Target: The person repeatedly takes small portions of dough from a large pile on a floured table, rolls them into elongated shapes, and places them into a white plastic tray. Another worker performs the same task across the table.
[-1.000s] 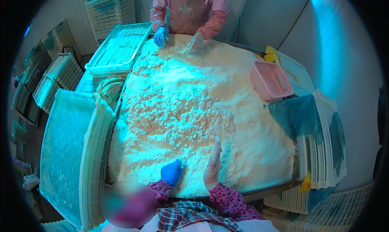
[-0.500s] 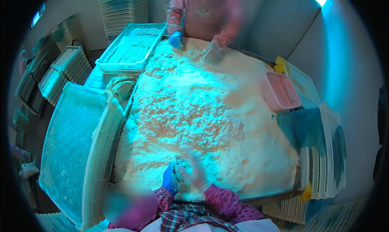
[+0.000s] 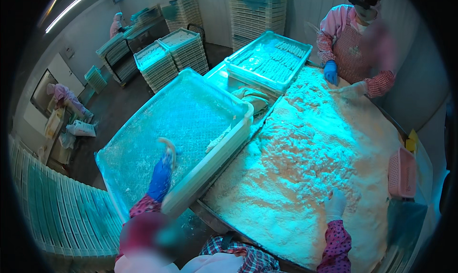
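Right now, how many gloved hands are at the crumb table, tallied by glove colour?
Blue gloves: 2, the left hand, holding a breaded strip, and a co-worker's hand.
Whitish gloves: 2, the right hand, resting on the crumbs, and the co-worker's other hand.
Total: 4.

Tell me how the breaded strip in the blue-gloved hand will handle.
The breaded strip looks light, since the left hand lifts it alone over the tray. It curves at the end, so probably soft and floppy. Its crumb coating likely sheds if squeezed.
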Tool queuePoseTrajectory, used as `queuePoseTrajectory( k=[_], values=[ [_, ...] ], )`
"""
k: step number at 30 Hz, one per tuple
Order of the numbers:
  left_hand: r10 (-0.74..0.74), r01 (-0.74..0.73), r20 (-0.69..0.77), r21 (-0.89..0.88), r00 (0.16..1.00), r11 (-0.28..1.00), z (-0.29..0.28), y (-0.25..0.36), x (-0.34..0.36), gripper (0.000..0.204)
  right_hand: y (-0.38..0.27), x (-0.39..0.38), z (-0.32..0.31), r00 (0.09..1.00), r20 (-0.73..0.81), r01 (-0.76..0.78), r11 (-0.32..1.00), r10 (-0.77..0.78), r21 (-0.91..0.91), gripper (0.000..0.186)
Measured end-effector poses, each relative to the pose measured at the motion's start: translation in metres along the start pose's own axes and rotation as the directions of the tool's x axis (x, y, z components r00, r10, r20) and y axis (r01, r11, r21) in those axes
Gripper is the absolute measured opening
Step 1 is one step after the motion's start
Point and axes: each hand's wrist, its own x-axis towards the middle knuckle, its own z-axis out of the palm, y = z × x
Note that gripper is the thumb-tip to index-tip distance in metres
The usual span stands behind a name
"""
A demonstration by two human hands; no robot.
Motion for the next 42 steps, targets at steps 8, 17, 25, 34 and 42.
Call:
queuePoseTrajectory(
  k=[8, 17, 25, 34, 42],
  values=[
    [-0.112, 0.11, 0.073, 0.031, 0.991, 0.993, -0.005, -0.027, -0.014, 0.05, 0.0, -0.021, -0.055, 0.984, -0.177, 0.108, 0.847, -0.016, 0.52, 0.015],
    [0.127, -0.328, 0.636, 0.209, 0.761, 0.921, 0.206, -0.091, -0.077, 0.047, -0.006, -0.147, -0.061, 0.987, 0.106, -0.155, 0.911, 0.123, 0.381, 0.046],
    [0.474, -0.71, 0.854, -0.198, 0.214, 0.676, 0.38, -0.148, -0.161, 0.032, 0.024, -0.164, -0.047, 0.959, -0.039, -0.224, 0.835, 0.28, 0.502, 0.062],
    [0.389, -0.886, 0.872, 0.101, 0.298, 0.453, 0.305, -0.12, -0.132, 0.039, -0.041, -0.13, -0.066, 0.873, 0.106, 0.461, 0.876, -0.476, 0.141, 0.063],
    [0.34, -0.906, 0.879, 0.199, 0.334, 0.374, 0.253, -0.134, -0.094, 0.045, -0.01, -0.133, -0.044, 0.944, 0.12, 0.289, 0.946, -0.307, 0.149, 0.024]
  ],
)
